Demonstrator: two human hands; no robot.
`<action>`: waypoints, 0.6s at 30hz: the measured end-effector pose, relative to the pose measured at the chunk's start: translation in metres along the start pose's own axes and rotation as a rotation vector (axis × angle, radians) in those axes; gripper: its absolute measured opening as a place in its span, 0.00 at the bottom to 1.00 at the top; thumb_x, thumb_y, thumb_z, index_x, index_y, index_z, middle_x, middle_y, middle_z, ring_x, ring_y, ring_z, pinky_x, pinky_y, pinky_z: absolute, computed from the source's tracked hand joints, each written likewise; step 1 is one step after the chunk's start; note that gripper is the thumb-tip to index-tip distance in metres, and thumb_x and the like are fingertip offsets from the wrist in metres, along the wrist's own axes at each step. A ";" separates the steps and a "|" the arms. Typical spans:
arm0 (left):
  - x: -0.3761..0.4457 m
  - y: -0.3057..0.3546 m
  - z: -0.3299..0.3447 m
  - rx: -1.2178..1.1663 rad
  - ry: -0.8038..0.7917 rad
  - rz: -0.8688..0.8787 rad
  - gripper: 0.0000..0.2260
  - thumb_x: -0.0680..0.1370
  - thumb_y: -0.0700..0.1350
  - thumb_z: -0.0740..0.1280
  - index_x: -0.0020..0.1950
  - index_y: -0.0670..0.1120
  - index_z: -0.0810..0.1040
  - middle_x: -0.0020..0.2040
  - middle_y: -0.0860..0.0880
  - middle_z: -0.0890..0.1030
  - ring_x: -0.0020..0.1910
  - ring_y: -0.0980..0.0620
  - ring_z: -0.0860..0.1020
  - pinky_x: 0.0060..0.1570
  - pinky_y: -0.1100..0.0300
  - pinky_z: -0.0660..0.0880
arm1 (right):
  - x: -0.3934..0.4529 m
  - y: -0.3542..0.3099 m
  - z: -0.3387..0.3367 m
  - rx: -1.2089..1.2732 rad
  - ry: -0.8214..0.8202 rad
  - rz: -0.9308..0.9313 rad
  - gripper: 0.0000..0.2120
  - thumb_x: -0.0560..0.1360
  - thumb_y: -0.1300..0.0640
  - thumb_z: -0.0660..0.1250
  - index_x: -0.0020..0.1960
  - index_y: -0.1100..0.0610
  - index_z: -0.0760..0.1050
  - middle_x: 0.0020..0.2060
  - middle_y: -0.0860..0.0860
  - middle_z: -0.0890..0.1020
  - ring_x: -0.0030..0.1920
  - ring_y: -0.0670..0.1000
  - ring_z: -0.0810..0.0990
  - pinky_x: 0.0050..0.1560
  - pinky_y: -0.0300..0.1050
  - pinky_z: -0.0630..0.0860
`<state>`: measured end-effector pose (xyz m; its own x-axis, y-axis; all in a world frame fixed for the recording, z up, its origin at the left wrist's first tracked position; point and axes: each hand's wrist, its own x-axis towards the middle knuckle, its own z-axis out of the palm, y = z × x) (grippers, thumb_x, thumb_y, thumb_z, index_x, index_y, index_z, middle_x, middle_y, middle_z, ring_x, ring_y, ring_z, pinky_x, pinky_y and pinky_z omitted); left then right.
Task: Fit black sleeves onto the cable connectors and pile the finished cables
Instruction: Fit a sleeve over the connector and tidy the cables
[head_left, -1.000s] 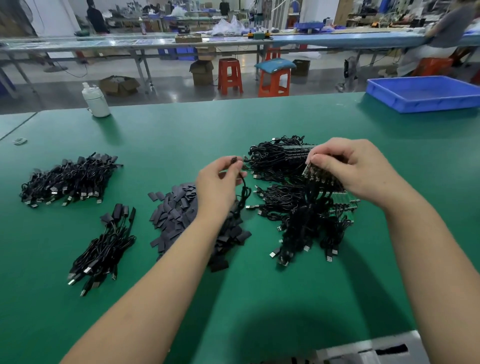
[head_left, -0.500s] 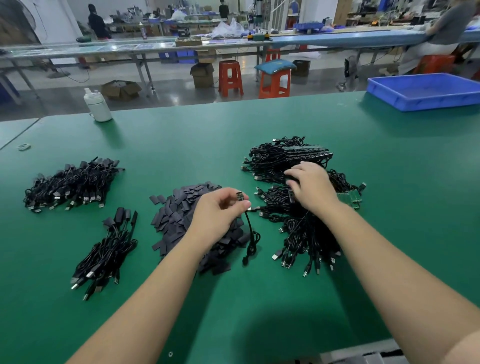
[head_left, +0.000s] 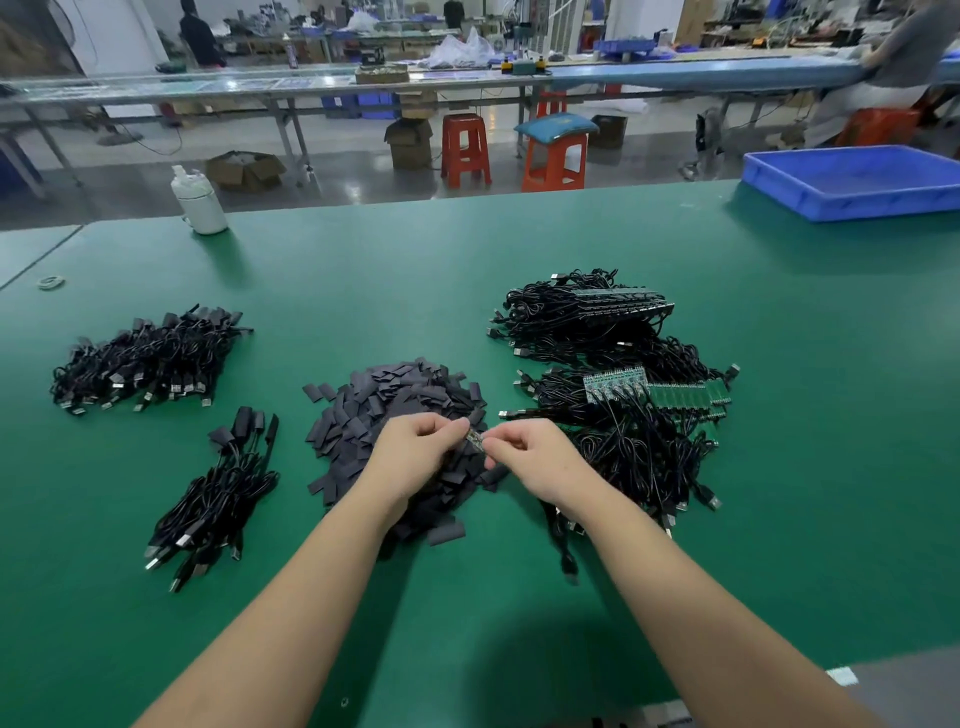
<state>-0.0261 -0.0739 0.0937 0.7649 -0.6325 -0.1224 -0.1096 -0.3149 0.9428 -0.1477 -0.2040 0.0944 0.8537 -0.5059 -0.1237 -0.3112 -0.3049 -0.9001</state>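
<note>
- The green tabletop (head_left: 519, 249) carried sorted stock: unfinished cables (head_left: 613, 395) toward the right edge, finished cables (head_left: 150, 358) toward the left edge, keeping them apart.
- The black sleeves (head_left: 395, 410) lay heaped mid-table, likely for easy reach.
- Above that heap, the left hand (head_left: 415, 449) and right hand (head_left: 535, 457) each pinched one small cable connector (head_left: 475, 440), apparently steadying it for sleeving.

- Table (head_left: 467, 249): matt green mat, smooth, at centre frame.
- Sleeves (head_left: 395, 405): matt dark-grey, flat and rubbery-looking.
- Cables (head_left: 613, 332): glossy black plastic sheath, shiny metal plugs.
- Tray (head_left: 852, 200), upper right: smooth blue plastic.
- Bottle (head_left: 200, 205), upper left: white plastic.
</note>
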 end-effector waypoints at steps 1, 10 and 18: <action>0.001 -0.008 -0.002 0.082 -0.003 0.023 0.12 0.77 0.52 0.70 0.40 0.45 0.81 0.27 0.58 0.72 0.26 0.58 0.66 0.28 0.62 0.63 | 0.000 0.004 0.003 0.003 -0.006 0.043 0.07 0.79 0.56 0.67 0.51 0.56 0.84 0.37 0.46 0.85 0.35 0.42 0.78 0.39 0.34 0.72; 0.002 -0.060 0.002 1.038 -0.033 0.385 0.13 0.79 0.52 0.65 0.64 0.58 0.76 0.53 0.53 0.73 0.51 0.49 0.78 0.43 0.55 0.76 | 0.001 0.044 0.029 0.329 0.002 0.274 0.06 0.79 0.62 0.67 0.55 0.61 0.80 0.39 0.53 0.82 0.29 0.46 0.73 0.29 0.40 0.76; 0.001 -0.052 0.014 0.809 0.218 0.490 0.05 0.77 0.46 0.69 0.51 0.50 0.85 0.46 0.50 0.76 0.43 0.48 0.77 0.38 0.56 0.76 | 0.000 0.058 0.042 0.328 -0.003 0.219 0.05 0.80 0.64 0.65 0.54 0.60 0.78 0.40 0.53 0.84 0.29 0.46 0.77 0.32 0.37 0.77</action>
<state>-0.0288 -0.0681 0.0396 0.6105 -0.7034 0.3641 -0.7883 -0.4949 0.3657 -0.1484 -0.1880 0.0246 0.7833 -0.5278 -0.3284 -0.3365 0.0841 -0.9379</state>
